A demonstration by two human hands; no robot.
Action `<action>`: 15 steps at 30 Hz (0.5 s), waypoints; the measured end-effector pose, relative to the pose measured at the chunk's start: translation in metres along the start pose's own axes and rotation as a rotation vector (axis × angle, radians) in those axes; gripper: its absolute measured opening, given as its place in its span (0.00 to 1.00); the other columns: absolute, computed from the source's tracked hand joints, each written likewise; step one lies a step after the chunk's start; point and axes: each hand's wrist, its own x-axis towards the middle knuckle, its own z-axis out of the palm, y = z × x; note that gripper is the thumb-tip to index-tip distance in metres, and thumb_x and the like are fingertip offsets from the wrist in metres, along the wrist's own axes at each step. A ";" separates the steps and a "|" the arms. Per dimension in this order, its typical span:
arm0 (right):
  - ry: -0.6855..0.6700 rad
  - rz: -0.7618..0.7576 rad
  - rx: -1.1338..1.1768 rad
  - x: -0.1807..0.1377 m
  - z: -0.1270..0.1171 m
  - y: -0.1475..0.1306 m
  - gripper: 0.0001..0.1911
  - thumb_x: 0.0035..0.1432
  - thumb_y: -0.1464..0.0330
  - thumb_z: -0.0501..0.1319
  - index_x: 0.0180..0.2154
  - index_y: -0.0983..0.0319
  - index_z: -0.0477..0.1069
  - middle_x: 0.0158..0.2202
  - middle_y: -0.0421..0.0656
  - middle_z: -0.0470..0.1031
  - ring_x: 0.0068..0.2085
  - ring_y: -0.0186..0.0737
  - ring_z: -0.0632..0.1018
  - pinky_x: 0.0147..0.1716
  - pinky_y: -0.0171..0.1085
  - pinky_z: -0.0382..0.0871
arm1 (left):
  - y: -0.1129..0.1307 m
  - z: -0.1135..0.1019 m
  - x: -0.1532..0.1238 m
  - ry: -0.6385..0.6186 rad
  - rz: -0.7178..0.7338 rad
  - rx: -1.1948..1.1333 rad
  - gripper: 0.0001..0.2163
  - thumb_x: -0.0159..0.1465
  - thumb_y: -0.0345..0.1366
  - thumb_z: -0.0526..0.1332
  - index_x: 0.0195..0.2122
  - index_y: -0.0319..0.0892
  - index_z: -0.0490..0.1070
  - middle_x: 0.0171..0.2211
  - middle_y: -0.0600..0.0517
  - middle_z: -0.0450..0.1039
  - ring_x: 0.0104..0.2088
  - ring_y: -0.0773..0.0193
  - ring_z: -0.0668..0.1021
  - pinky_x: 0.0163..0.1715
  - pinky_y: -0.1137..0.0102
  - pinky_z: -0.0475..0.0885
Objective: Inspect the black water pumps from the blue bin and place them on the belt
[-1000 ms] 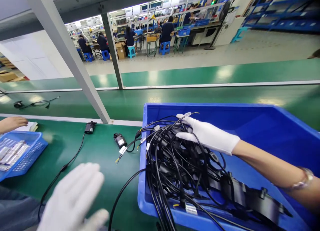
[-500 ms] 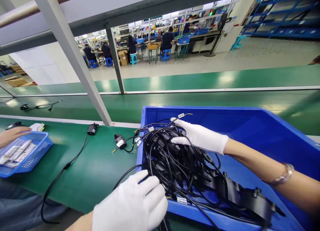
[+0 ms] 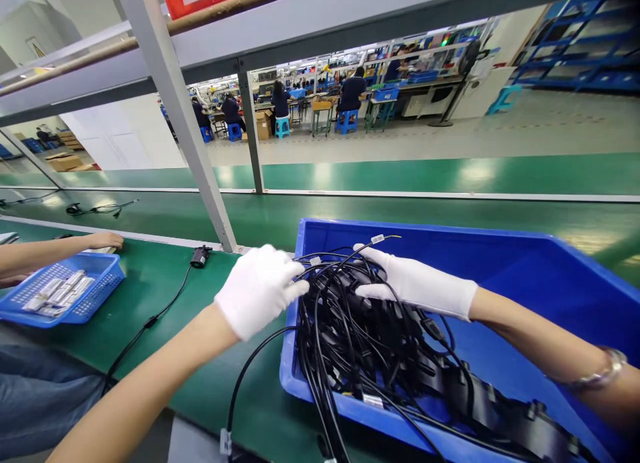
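Black cables with attached black plastic units lie tangled in a large blue bin; some have white labels and bare wire ends. My right hand, in a white glove, reaches into the bin with thumb and fingers around the upper part of the bundle. At the bin's left rim, my gloved left hand has its fingers curled around cable ends, which it partly hides. Several cables hang over the bin's near edge. One black cable with a round black connector lies on the green bench to the left.
A co-worker's hand is by a blue basket holding white packets at the left. A grey metal post rises from the green bench. More cables lie farther back; people sit at benches beyond.
My left hand has moved up and away from the bin's near edge to the cable ends at its left rim. My right hand stays on the bundle. The co-worker's hand has moved beyond the basket.
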 end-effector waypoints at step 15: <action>-0.065 0.045 -0.558 -0.037 -0.018 -0.007 0.34 0.63 0.50 0.62 0.66 0.58 0.69 0.45 0.55 0.85 0.40 0.65 0.86 0.33 0.52 0.80 | 0.002 0.017 0.058 -0.241 -0.309 -0.053 0.13 0.64 0.39 0.59 0.39 0.41 0.83 0.37 0.42 0.81 0.42 0.51 0.82 0.40 0.61 0.75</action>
